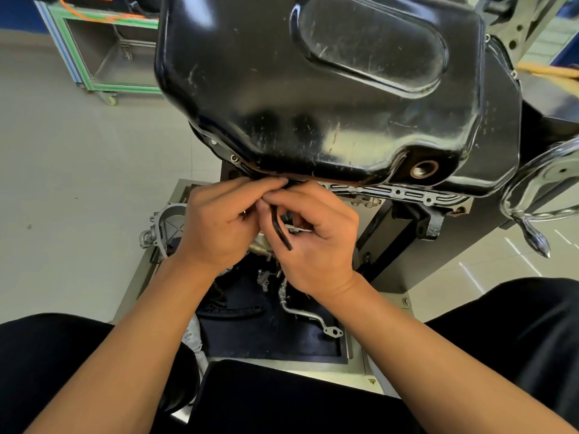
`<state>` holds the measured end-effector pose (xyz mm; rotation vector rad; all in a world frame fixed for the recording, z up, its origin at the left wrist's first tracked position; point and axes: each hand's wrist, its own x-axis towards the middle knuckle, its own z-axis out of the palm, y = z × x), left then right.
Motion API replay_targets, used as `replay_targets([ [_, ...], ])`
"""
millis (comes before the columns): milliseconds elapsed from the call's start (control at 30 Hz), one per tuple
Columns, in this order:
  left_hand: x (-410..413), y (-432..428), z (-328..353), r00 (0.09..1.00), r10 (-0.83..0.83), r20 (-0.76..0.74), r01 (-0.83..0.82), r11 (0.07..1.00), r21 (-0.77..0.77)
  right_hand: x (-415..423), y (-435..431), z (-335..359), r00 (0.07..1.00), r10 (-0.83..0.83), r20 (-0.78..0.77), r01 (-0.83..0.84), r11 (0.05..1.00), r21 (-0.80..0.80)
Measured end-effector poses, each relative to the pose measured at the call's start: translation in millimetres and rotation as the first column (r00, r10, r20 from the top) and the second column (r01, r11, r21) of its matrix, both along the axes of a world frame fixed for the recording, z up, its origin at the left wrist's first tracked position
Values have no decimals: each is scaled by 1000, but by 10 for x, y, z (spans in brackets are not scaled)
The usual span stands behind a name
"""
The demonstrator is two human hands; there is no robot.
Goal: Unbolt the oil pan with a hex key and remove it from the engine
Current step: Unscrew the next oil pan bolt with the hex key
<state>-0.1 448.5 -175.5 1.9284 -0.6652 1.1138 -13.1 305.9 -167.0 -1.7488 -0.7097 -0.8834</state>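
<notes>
Cart: green-framed, on castors, stood on the floor at far left; an orange cable is draped over its top.

Aluminium housing: a cast part laid low on the stand base, just left of the left wrist.

Left hand: fingers curled, fingertips and thumb drawn together at the upper end of the hex key, directly under the pan's near rim (the contact itself is partly hidden by the fingers).

Flange bolt: one bolt head is seen seated in the pan's flange, above the left hand.

Hex key: black, L-shaped; the top is pinched between both hands at the flange, and the long arm hangs down and to the right across the right palm.

Right hand: closed on the hex key, thumb and forefinger pinching it near the top, the other fingers curled.

Oil pan: black, glossy, scratched; mounted on the engine with its bottom turned towards the camera, filling the upper centre.

Metal pipe: bent tube laid on the dark mat below the hands.

Drain hole: open, round, at the pan's lower right corner.

Handwheel: chromed, with a handle, at the right edge beside the pan.
</notes>
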Motion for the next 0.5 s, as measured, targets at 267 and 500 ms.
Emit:
replay_targets([
  [267,-3,-48,-56,999,23,-45,-30,987,-156,-30,-1,-17,1000,9,7,-9,1000,-5],
  [500,-26,-34,-68,1000,-23,-18,22,998,-53,-34,-25,20,1000,14,-4,-15,1000,-16],
])
